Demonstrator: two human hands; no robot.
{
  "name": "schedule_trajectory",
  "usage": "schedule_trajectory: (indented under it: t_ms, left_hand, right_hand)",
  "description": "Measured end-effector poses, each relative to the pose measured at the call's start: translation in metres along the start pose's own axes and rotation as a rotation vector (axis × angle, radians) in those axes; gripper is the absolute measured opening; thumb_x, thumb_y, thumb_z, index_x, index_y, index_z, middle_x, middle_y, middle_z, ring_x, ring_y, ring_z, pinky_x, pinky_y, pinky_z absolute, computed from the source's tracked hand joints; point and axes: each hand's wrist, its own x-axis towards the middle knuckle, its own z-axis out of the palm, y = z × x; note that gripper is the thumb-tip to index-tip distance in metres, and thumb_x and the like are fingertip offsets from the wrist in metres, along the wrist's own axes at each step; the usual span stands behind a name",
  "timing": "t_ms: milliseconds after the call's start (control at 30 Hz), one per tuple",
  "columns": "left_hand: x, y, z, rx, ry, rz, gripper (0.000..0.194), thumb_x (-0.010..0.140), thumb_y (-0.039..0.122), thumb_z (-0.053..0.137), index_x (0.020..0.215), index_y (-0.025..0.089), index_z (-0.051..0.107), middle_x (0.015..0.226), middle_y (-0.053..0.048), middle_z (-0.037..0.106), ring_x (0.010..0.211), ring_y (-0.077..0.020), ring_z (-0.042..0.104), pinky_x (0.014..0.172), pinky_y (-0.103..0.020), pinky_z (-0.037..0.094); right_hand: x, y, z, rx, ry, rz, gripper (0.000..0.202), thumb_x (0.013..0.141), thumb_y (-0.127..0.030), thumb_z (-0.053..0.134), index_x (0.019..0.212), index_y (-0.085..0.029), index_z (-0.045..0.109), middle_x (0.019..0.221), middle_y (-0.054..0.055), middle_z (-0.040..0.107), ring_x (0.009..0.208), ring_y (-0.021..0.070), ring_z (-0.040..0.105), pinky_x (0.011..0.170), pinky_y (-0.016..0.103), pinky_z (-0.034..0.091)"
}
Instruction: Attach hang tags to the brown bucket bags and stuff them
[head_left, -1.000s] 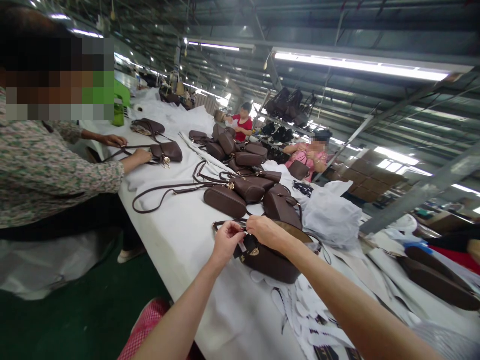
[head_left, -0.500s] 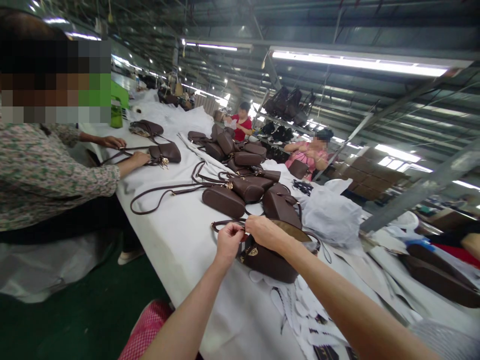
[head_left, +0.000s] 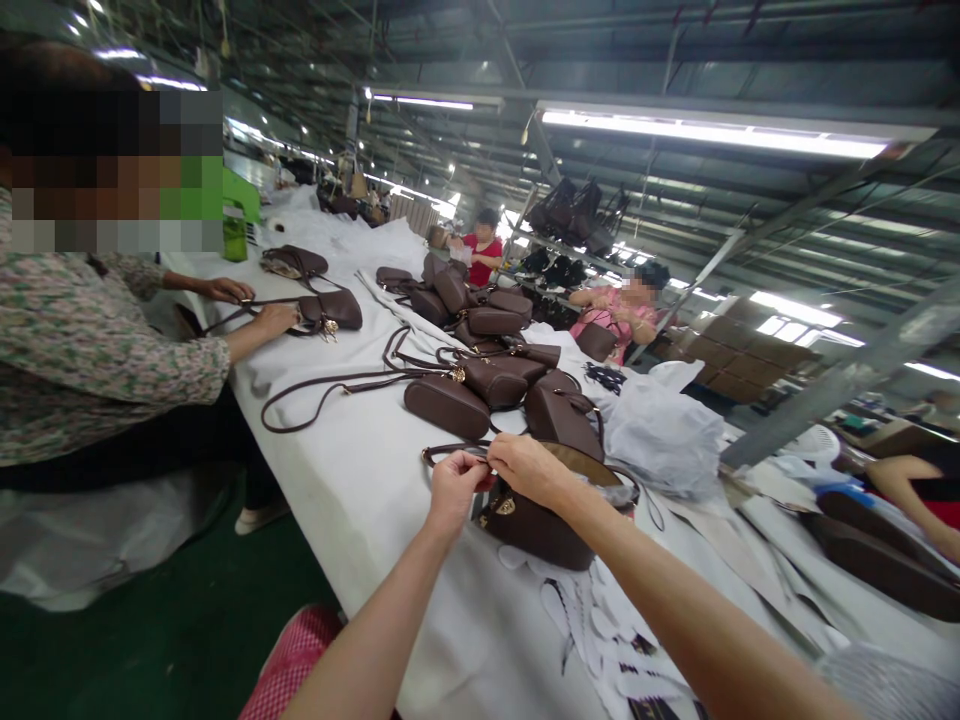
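A dark brown handbag (head_left: 551, 535) with a gold clasp stands open at the top on the table before me, its tan lining showing. At its left end my left hand (head_left: 456, 488) is closed in a pinch on the bag's strap. My right hand (head_left: 529, 466) meets it there, fingertips closed on the same strap and the wrist crossing over the bag's opening. A loop of the strap (head_left: 442, 449) lies just behind my left hand. The exact spot between my fingertips is hidden.
Several brown handbags (head_left: 491, 320) are heaped farther up the white-covered table (head_left: 390, 470). White cut tags (head_left: 600, 620) lie at the front right, with a crumpled plastic bag (head_left: 664, 425) beyond. A co-worker in a floral sleeve (head_left: 112, 370) handles another bag at left.
My hands stay at the left end of the handbag, the fingertips shifting only slightly. At the far right, another person's arm has come farther into view.
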Motion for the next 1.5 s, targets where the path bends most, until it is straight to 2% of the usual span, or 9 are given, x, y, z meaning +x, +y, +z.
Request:
schedule_trajectory:
  t_ms: [267,467,600,767,1167,1500]
  left_hand:
    - [0.004,-0.006,0.0,0.062,0.017,-0.018,0.009,0.057,0.018,0.068,0.057,0.015,0.06,0.051,0.001,0.063,0.05,-0.0128,0.06,0.05,-0.023,0.051]
    - [0.003,-0.007,-0.003,0.073,0.006,0.024,0.009,0.061,0.021,0.066,0.061,0.016,0.058,0.056,0.002,0.062,0.053,-0.0115,0.06,0.053,-0.022,0.051]
    - [0.001,-0.005,0.003,0.072,-0.026,0.074,0.011,0.061,0.024,0.068,0.066,0.016,0.061,0.061,0.003,0.062,0.055,-0.0102,0.058,0.055,-0.022,0.052]
    - [0.004,-0.01,0.006,0.076,-0.003,0.125,0.014,0.063,0.024,0.066,0.058,0.017,0.054,0.054,0.005,0.055,0.051,-0.0095,0.055,0.053,-0.022,0.05]
    - [0.001,-0.011,0.005,0.011,-0.012,0.093,0.012,0.063,0.025,0.067,0.067,0.015,0.06,0.062,0.002,0.061,0.057,-0.011,0.058,0.061,-0.026,0.054]
    - [0.006,-0.018,0.006,0.037,0.009,0.115,0.01,0.063,0.023,0.064,0.065,0.015,0.059,0.058,0.003,0.058,0.054,-0.01,0.055,0.055,-0.023,0.051]
  right_hand:
    - [0.001,0.003,0.007,-0.013,0.066,0.042,0.02,0.085,-0.006,0.05,0.072,-0.013,0.063,0.076,0.004,0.061,0.068,0.0138,0.052,0.062,0.025,0.032]
    - [0.004,0.009,0.007,0.036,0.094,0.014,0.02,0.079,-0.002,0.054,0.064,-0.014,0.06,0.07,0.002,0.06,0.066,0.0124,0.05,0.061,0.023,0.031]
    - [0.004,0.011,0.007,0.062,0.093,-0.001,0.02,0.079,-0.002,0.054,0.065,-0.014,0.062,0.07,0.003,0.06,0.066,0.0125,0.052,0.062,0.022,0.033]
    - [0.003,0.009,0.006,0.069,0.088,0.002,0.022,0.081,-0.004,0.053,0.064,-0.013,0.063,0.071,0.004,0.061,0.067,0.013,0.053,0.062,0.022,0.035]
    - [0.002,0.007,0.006,0.072,0.1,0.0,0.021,0.081,-0.003,0.053,0.065,-0.013,0.064,0.071,0.004,0.062,0.065,0.0126,0.053,0.061,0.023,0.035]
    - [0.003,0.01,0.015,0.096,0.159,0.0,0.023,0.079,-0.004,0.054,0.059,-0.015,0.059,0.066,0.003,0.059,0.062,0.0134,0.051,0.059,0.024,0.033]
